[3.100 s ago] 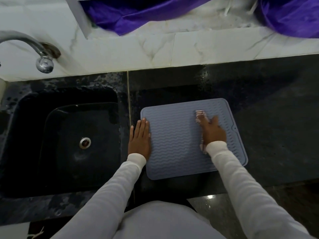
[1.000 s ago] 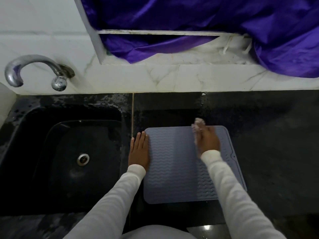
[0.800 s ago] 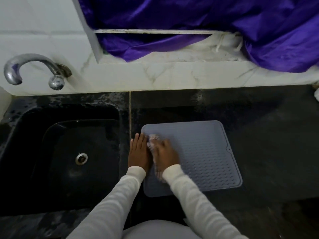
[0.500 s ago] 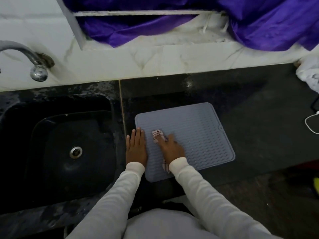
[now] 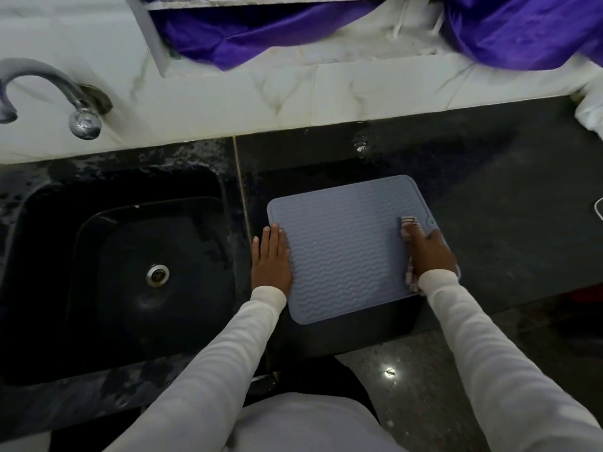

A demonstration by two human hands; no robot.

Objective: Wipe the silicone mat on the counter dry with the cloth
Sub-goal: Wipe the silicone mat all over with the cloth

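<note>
A grey-blue silicone mat (image 5: 346,249) with a wavy ribbed surface lies flat on the black counter (image 5: 505,197), just right of the sink. My left hand (image 5: 270,259) lies flat with fingers together on the mat's left edge, holding nothing. My right hand (image 5: 430,252) presses a small striped pink-and-white cloth (image 5: 409,228) onto the mat's right edge, near the notch in the rim. Most of the cloth is hidden under the palm; only its ends show.
A black sink (image 5: 130,265) with a metal drain (image 5: 157,275) sits to the left, below a chrome tap (image 5: 65,93). A marble backsplash (image 5: 293,93) and purple fabric (image 5: 489,34) lie behind. A white bundle (image 5: 590,112) and a white cable (image 5: 598,208) sit at far right.
My right hand has slid the cloth across the mat from its left side, beside my left hand, to the right edge. My left hand has stayed on the left edge.
</note>
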